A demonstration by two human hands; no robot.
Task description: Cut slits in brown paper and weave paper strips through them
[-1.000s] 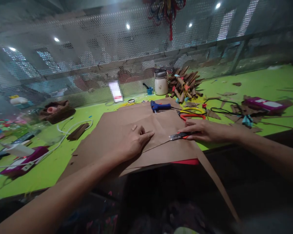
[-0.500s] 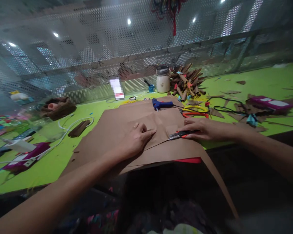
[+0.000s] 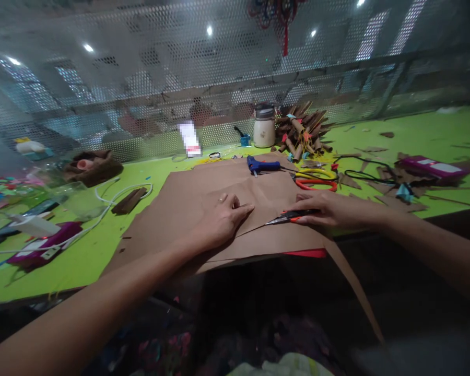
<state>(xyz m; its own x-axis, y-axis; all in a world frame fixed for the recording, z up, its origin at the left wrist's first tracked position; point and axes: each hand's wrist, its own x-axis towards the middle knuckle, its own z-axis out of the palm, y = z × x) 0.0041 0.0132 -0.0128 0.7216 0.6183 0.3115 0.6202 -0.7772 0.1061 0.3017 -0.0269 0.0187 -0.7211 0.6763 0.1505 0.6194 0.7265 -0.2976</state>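
Note:
My left hand (image 3: 220,220), a ring on one finger, presses down on a layer of brown paper (image 3: 172,203) with its fingers curled and thumb forward. In my right hand (image 3: 321,208) is a utility knife (image 3: 292,215) with a black and orange handle. Its blade points left and lies at the edge of the upper brown sheet, close to my left fingertips. From the right side of the paper a narrow brown strip (image 3: 354,279) hangs over the table's front edge. A bit of red (image 3: 306,253) shows under the sheets.
Beyond the paper lie a blue glue gun (image 3: 263,165) and scissors with orange handles (image 3: 316,184). A white jar (image 3: 263,128) stands by a pile of brown rolls (image 3: 303,133). Purple power strips (image 3: 434,167) lie at both sides; a white cable (image 3: 97,222) runs at left.
The knife's blade has slid slightly left along the sheet's edge, nearer my left hand. My left hand stays pressed on the paper. The whole view has shifted a little.

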